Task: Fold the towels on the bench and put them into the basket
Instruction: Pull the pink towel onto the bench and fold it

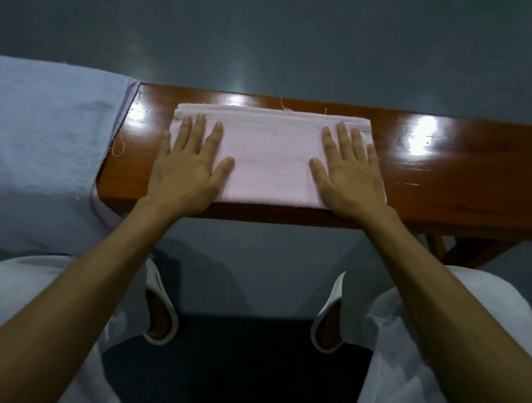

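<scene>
One folded pink towel (269, 159) lies on the wooden bench (457, 175), the left hand (188, 163) and right hand (349, 177) pressing it flat, fingers straight (grasping nothing). One blue towel (37, 144) drapes the bench's left end over a pink edge; two white slippers (162, 305) show below.

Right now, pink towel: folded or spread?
Folded: the pink towel lies as a compact rectangle, layered edges showing along its far side.
</scene>
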Demonstrator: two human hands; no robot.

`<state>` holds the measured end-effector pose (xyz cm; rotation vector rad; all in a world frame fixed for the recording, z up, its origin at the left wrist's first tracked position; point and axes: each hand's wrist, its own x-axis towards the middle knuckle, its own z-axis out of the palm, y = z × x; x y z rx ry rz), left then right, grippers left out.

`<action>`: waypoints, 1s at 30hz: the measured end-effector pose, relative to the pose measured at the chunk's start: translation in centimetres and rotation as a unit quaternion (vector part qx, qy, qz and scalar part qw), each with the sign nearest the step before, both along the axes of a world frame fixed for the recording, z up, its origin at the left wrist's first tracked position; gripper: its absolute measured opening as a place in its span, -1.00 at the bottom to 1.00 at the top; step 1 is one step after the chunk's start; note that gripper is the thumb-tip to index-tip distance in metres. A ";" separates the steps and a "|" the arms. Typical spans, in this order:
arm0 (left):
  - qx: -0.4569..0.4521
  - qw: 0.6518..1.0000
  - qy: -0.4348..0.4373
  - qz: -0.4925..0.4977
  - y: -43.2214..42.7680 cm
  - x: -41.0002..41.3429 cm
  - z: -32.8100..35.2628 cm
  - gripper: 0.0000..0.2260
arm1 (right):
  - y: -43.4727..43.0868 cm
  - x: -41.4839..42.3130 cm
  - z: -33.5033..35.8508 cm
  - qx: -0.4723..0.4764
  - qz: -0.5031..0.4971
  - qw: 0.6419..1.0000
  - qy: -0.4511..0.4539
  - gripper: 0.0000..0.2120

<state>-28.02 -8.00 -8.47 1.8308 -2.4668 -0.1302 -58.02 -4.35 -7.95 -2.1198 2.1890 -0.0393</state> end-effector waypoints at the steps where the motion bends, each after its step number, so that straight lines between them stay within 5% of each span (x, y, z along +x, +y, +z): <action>1: 0.001 1.000 0.003 0.002 0.0 0.0 0.0 -0.32 | 0.0 -0.1 -0.1 -0.003 0.002 1.000 0.002 -0.33; 12: 0.037 0.999 0.028 0.006 -0.1 -0.2 1.6 -0.34 | -0.5 -0.6 1.1 -0.022 -0.001 0.997 -0.070 -0.35; 18: 0.024 0.999 0.021 -0.030 1.0 -2.0 2.1 -0.35 | -0.9 -2.2 2.3 -0.163 -0.188 0.953 -0.175 -0.55; 24: 0.013 0.999 0.017 -0.025 1.3 -3.6 0.5 -0.35 | -1.5 -2.9 3.3 -0.062 -0.258 0.951 -0.160 -0.53; 30: 0.043 0.996 0.068 -0.037 1.4 -5.8 1.2 -0.30 | -1.6 -4.7 5.5 -0.043 -0.246 0.936 -0.246 -0.59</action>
